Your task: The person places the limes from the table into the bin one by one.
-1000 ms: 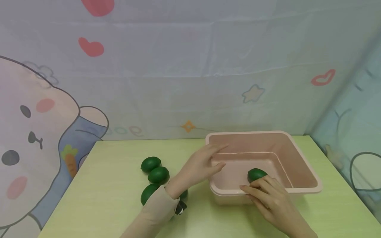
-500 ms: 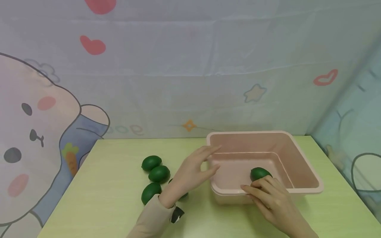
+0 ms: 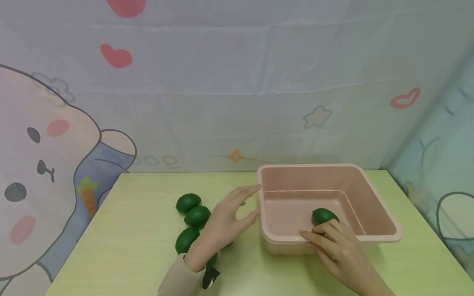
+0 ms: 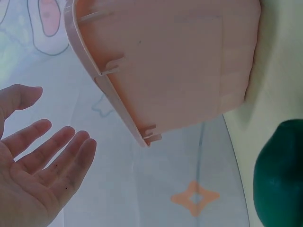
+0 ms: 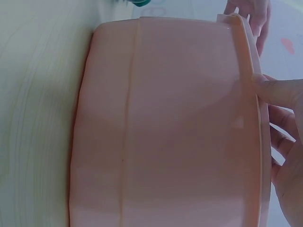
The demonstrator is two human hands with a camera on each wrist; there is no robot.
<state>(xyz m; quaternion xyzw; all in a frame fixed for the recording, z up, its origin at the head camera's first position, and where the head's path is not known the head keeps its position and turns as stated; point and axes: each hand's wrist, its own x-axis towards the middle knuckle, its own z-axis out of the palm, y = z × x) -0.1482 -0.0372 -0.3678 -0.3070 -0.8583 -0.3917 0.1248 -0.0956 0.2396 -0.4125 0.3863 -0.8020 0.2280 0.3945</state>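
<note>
The pink plastic basin [image 3: 274, 237] stands on the right half of the table. Inside it lies one green lime [image 3: 324, 215], partly covered by my right hand [image 3: 335, 248]. That hand holds the basin's front rim, its thumb [image 5: 279, 91] on the outer side and the other fingers over the inside. My left hand [image 3: 222, 216] is empty just left of the basin, fingers extended and thumb apart, pointing at the left rim. Several more limes [image 3: 188, 203] lie on the table below and left of this hand; its wrist and forearm partly hide some of them.
The pale yellow-green table [image 3: 140, 238] ends at a printed cloth backdrop [image 3: 207, 82] with hearts and a cartoon bear. A small black item [image 3: 210, 277] sits at the left wrist by the cuff [image 3: 183, 275].
My left hand has drawn back leftward from over the basin to outside its left rim. The lime in the basin has shifted slightly right. My right hand has stayed at the front rim.
</note>
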